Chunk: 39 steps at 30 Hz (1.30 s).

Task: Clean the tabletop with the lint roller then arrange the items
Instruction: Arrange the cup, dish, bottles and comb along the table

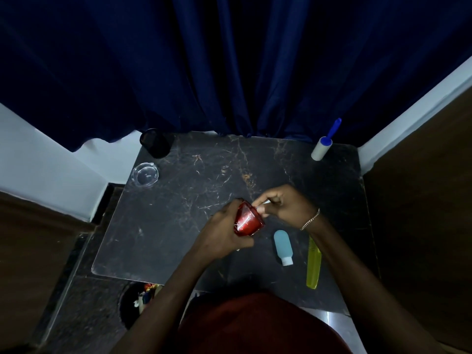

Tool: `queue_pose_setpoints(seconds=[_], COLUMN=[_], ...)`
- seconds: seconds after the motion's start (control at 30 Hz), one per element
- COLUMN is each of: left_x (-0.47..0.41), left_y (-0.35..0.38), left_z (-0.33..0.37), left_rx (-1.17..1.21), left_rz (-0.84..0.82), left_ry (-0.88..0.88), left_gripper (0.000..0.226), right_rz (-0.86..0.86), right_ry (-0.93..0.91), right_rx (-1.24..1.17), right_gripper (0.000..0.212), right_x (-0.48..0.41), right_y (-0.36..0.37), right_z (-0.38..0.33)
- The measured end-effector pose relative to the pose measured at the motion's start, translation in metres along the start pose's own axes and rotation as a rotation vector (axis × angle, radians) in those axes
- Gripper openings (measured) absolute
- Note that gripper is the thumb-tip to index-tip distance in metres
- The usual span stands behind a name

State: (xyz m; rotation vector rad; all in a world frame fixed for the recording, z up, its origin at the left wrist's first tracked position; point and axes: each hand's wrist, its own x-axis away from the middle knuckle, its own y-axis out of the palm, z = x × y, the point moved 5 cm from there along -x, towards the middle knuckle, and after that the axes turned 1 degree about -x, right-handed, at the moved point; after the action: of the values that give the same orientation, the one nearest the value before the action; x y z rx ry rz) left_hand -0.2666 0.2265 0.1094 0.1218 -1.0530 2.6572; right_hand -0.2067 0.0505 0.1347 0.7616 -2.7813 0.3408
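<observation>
Red cup (247,222) held over the desk (178,213).
The left hand (224,233) curls its fingers round it; the right hand (286,205) pinches a white bit (265,202) at its rim. The lint roller (323,146) lies at the far right corner.

you wear the only camera on your head: a wide-angle lens that looks forward and steeply down. it sits close over the dark tabletop (178,200), which fills the middle of the frame. your left hand (219,236) and right hand (288,208) reach in from the bottom edge, and the blue curtain (229,60) beyond the table fills the top half.
</observation>
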Motion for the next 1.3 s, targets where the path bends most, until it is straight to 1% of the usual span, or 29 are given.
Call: queue_pose_setpoints(seconds=[0.1,0.17,0.23,0.3,0.33,0.37,0.47,0.57,0.63,0.77,0.83,1.0,1.13,1.3], left_x=[-0.001,-0.001,-0.002,-0.006,-0.008,-0.01,-0.015,-0.022,-0.024,-0.037,-0.045,-0.071,-0.105,-0.155], left_y=[-0.008,-0.013,-0.02,-0.027,-0.032,-0.037,-0.051,-0.061,-0.064,-0.078,-0.082,-0.094,-0.109,-0.131], left_z=[-0.004,-0.008,-0.014,-0.022,-0.026,-0.029,-0.037,-0.05,-0.056,-0.095,-0.114,-0.167,-0.2,-0.233], left_rx=[0.027,0.069,0.13,0.196,0.232,0.27,0.365,0.432,0.449,0.485,0.466,0.483,0.483,0.394], left_rz=[0.014,0.033,0.036,0.042,0.058,0.082,0.149,0.149,0.144,0.175,0.184,0.26,0.251,0.248], left_ry=[-0.016,-0.013,-0.03,-0.056,-0.07,-0.08,-0.073,-0.067,-0.072,-0.099,-0.116,-0.182,-0.219,-0.172], left_gripper=[0.081,0.08,0.082,0.086,0.086,0.085,0.079,0.074,0.07,0.065,0.062,0.051,0.055,0.061], right_rz=[-0.01,-0.027,-0.027,0.033,0.068,0.093,0.082,0.041,0.068,0.125,0.164,0.25,0.317,0.361], right_ry=[-0.003,-0.008,-0.006,0.0,0.006,0.02,0.08,0.089,0.084,0.115,0.125,0.121,0.096,0.079], right_rx=[0.028,-0.017,-0.089,-0.113,-0.124,-0.141,-0.185,-0.216,-0.234,-0.125,-0.063,0.08,0.079,0.135], right_gripper=[0.015,0.021,0.038,0.057,0.061,0.06,0.045,0.029,0.024,0.026,0.026,0.038,0.039,0.04], right_x=[-0.009,-0.014,-0.019,-0.024,-0.027,-0.031,-0.041,-0.056,-0.065,-0.103,-0.122,-0.176,-0.231,-0.305], right_y=[0.006,0.01,0.012,0.013,0.015,0.019,0.041,0.069,0.078,0.095,0.101,0.115,0.118,0.118], right_z=[-0.007,-0.012,-0.015,-0.017,-0.016,-0.016,-0.011,-0.011,-0.014,-0.012,-0.005,0.006,0.005,0.009])
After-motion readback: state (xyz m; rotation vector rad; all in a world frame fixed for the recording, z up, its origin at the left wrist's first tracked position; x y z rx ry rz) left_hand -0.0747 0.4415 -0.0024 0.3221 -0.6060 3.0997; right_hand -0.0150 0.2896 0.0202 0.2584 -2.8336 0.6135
